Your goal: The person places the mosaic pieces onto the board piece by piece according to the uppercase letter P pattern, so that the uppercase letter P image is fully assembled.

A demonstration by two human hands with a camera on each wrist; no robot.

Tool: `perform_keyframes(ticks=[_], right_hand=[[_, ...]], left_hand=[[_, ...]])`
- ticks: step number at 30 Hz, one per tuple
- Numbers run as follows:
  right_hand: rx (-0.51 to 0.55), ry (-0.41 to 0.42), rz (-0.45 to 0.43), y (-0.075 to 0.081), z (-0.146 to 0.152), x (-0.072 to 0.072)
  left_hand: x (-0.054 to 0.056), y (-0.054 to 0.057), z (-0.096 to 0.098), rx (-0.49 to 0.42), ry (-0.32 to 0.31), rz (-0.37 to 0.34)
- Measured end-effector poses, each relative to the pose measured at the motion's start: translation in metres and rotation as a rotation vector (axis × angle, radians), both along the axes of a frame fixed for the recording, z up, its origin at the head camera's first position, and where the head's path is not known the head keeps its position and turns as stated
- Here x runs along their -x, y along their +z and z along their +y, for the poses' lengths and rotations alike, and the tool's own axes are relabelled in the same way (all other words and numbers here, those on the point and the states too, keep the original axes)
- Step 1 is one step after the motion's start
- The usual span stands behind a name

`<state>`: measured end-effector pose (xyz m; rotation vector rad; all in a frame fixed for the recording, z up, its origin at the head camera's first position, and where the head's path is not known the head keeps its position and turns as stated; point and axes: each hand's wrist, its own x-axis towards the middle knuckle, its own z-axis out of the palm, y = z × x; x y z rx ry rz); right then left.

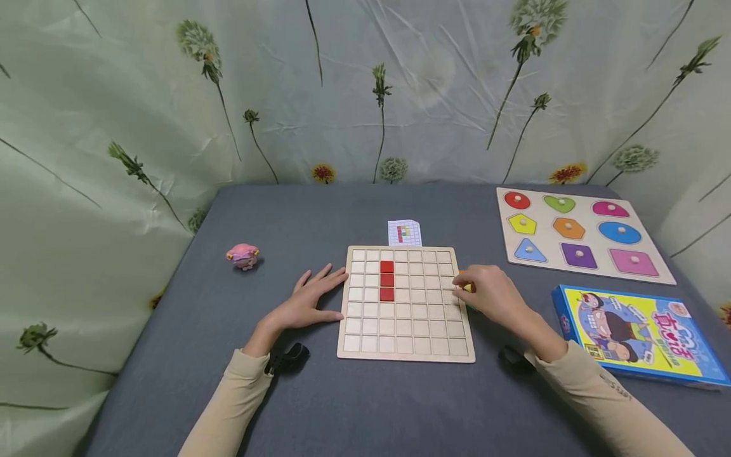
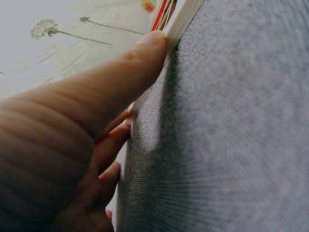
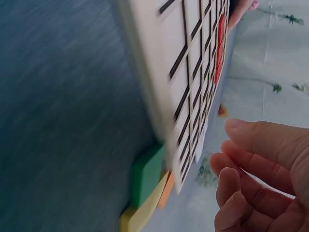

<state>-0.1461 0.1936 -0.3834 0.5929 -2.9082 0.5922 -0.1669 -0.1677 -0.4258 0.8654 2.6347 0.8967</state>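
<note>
Grid board (image 1: 422, 328) on the tabletop (image 1: 354, 412); coloured blocks (image 3: 147, 174) at its 3 o'clock edge.
Blocks lie at the nearer right hand's (image 1: 493, 295) 9 o'clock, partly hidden; its fingers curl loosely, nothing visibly held. The left hand (image 1: 305, 301), fingers spread, touches the board's 9 o'clock edge, grasping nothing. Three red tiles (image 1: 387, 280) run 12 to 6 o'clock; the blocks' long axes cannot be told.

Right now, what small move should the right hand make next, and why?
Perhaps the right hand should pick up the yellow block beside the board: only three red squares show there, the little card seems to include other colours, and that hand looks empty.
</note>
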Motion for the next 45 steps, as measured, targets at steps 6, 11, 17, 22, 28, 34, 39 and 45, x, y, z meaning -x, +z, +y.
perform_keyframes(ticks=[6,11,17,22,28,34,39,45], right_hand=[[0.017,-0.067,-0.074,0.002,0.023,-0.003],[0.03,-0.09,-0.102,0.006,0.038,-0.005],[0.051,-0.117,-0.101,0.004,0.053,-0.008],[0.039,-0.142,-0.132,0.0,0.062,-0.01],[-0.003,-0.14,-0.162,-0.002,0.07,-0.011],[-0.022,-0.147,-0.212,-0.004,0.075,-0.01],[-0.026,-0.148,-0.216,-0.006,0.077,-0.007],[-0.019,-0.154,-0.233,-0.01,0.078,-0.009]], left_hand=[[0.001,0.003,0.001,0.001,0.002,0.001],[0.001,0.003,0.001,0.008,0.001,-0.002],[0.002,0.002,0.0,0.004,0.001,0.001],[0.003,0.0,0.0,0.002,-0.006,-0.015],[0.003,-0.002,0.0,0.008,-0.004,0.0],[0.004,-0.001,0.001,0.006,-0.002,0.002],[0.004,0.001,0.0,0.008,0.005,0.006],[0.003,0.0,0.0,0.007,0.003,-0.009]])
